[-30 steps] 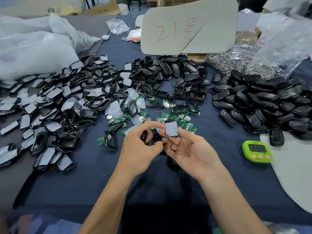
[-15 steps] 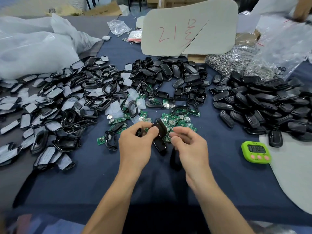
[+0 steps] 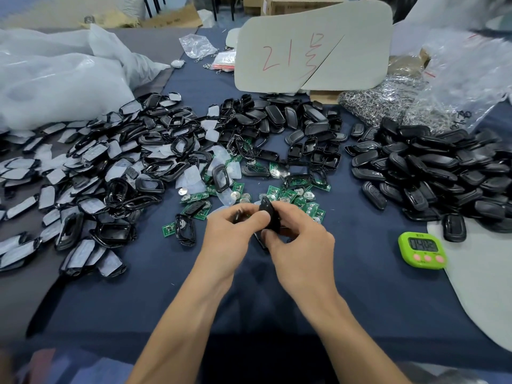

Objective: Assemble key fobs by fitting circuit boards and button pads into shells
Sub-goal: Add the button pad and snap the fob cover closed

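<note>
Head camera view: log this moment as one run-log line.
left hand: grips black fob shell | right hand: pinches same shell | circuit boards: loose behind hands | green timer: right of hands

The bench (image 3: 30,286) shows dark grey at its left edge, a navy cloth (image 3: 360,300) across its middle and pale grey felt (image 3: 487,286) at its right edge. Key fob shells (image 3: 432,173) are glossy black. Circuit boards (image 3: 277,193) are green with silver coin cells (image 3: 309,194). Button pads (image 3: 191,176) are translucent white. The timer (image 3: 421,251) is lime green with pink buttons (image 3: 427,258). A beige-grey board (image 3: 313,23) at the far edge bears red marker strokes.
</note>
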Demonstrator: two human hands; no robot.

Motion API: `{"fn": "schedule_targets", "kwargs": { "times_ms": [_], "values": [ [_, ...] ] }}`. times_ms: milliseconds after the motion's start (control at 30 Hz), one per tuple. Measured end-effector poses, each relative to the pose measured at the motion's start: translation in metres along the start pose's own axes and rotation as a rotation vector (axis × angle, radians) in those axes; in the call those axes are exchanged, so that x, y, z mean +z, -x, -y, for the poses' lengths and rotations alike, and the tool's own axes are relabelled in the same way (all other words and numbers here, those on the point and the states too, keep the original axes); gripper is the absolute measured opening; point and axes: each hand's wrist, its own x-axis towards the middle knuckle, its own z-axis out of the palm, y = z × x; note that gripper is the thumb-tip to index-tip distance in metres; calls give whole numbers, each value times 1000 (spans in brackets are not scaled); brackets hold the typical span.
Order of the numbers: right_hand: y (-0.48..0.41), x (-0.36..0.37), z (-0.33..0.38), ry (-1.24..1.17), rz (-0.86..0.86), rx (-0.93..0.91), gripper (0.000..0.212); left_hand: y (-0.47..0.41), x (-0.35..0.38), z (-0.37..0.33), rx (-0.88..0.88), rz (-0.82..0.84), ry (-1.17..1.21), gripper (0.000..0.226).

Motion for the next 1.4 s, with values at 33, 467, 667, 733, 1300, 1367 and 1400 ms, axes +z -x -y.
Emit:
{"fn": "schedule_targets", "kwargs": {
  "times_ms": [33,467,667,733,1300,1367,1400],
  "values": [
    [-2,-1,1,-118,24,51,46,0,-1,0,-15,36,6,33],
    [-12,-13,-11,-996,291,587,32,-13,-12,18,-87,-11,203,35],
    [-7,-5,-11,-839,304,459,35,-9,-14,18,63,-88,-155,46],
    [-6,-2,-11,-714,271,386,39,-6,-15,16,157,-164,-322,43],
    [-12,-7,-12,-139,195,130,46,-2,-29,13,70,152,-81,47],
    [-15,-9,-11,-138,202,119,45,-2,-30,15,87,155,-83,46],
    [-16,-9,-11,-141,211,113,44,-3,-30,15,95,152,-88,45]
  ]
}}
